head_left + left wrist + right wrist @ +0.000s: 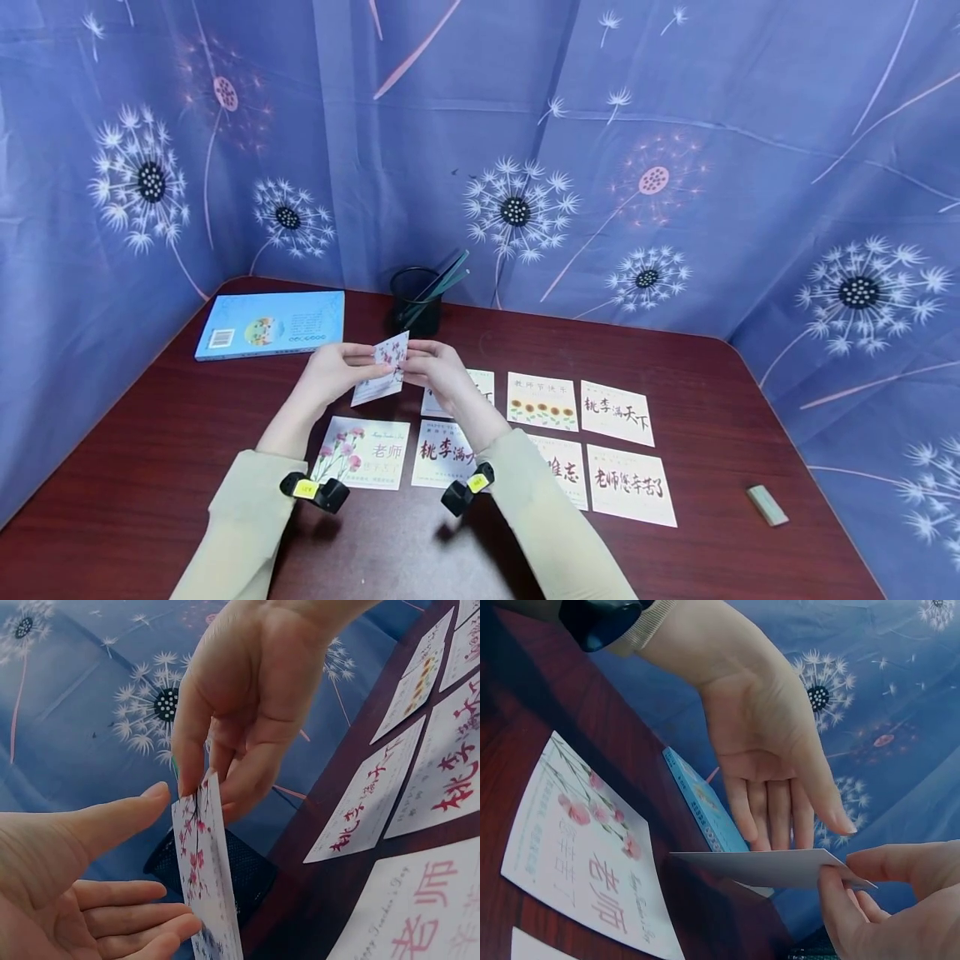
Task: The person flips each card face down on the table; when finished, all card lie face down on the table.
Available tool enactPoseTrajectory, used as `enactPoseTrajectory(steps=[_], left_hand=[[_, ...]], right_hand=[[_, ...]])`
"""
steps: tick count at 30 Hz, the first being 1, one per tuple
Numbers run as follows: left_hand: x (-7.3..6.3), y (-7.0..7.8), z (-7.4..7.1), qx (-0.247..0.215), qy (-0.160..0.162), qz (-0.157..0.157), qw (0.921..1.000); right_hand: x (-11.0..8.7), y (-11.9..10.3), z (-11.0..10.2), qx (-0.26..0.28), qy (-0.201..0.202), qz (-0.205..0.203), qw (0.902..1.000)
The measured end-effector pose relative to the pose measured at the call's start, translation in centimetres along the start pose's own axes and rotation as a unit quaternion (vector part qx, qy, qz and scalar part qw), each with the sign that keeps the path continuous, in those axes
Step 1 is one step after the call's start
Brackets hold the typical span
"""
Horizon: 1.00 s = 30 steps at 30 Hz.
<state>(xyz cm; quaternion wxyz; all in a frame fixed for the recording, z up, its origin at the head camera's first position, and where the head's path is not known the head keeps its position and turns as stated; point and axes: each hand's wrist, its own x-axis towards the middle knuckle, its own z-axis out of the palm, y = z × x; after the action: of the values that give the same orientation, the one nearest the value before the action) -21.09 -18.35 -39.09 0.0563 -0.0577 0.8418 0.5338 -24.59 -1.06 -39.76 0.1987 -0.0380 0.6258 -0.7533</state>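
A white square card with pink blossoms on a branch (388,353) is held up on edge above the table; a second edge beside it suggests more than one card. My right hand (442,375) pinches its edge between thumb and fingers, as seen in the right wrist view. On the other side, my left hand (97,862) has its fingers straight and its thumb raised off the card; the fingertips are at the card's face. Below lies a card with pink carnations (367,454). A card with red calligraphy (435,458) is partly hidden by my right arm.
More cards lie in two rows, among them a sunflower card (542,402) and calligraphy cards (617,412). A blue book (273,321) lies at the back left. Behind the hands stands a black mesh pen holder (415,308). A pale green eraser-like block (767,505) is at the right.
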Motion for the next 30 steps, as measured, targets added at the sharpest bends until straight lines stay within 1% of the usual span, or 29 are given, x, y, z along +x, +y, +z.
enactPoseTrajectory(steps=[3,9,14,17,21,24,28,30], left_hand=[[0.0,0.0,0.0,-0.005,-0.002,0.005,1.0],[0.1,0.0,-0.2,-0.01,-0.02,0.012,0.9997],[0.0,0.0,-0.4,-0.016,-0.031,0.016,0.9993],[0.0,0.0,-0.5,-0.012,-0.033,0.022,0.9991],[-0.2,0.3,-0.5,-0.017,-0.026,0.024,0.9992],[-0.4,0.5,-0.6,-0.015,-0.013,0.019,0.9996],[-0.5,0.7,-0.7,0.01,0.009,0.013,0.9998],[-0.6,0.8,-0.9,0.021,0.021,0.018,0.9994]], right_hand=[[-0.2,-0.1,0.3,0.005,-0.003,-0.001,1.0],[-0.4,-0.3,0.8,0.022,-0.012,0.005,0.9997],[-0.3,-0.3,1.1,0.019,-0.018,0.013,0.9996],[-0.2,-0.2,1.2,0.018,-0.023,0.017,0.9994],[-0.2,-0.3,1.3,0.016,-0.033,0.017,0.9992],[-0.1,-0.3,1.3,0.007,-0.042,0.013,0.999],[-0.1,-0.1,1.3,0.0,-0.048,0.019,0.9987],[-0.1,0.0,1.2,-0.003,-0.051,0.023,0.9984]])
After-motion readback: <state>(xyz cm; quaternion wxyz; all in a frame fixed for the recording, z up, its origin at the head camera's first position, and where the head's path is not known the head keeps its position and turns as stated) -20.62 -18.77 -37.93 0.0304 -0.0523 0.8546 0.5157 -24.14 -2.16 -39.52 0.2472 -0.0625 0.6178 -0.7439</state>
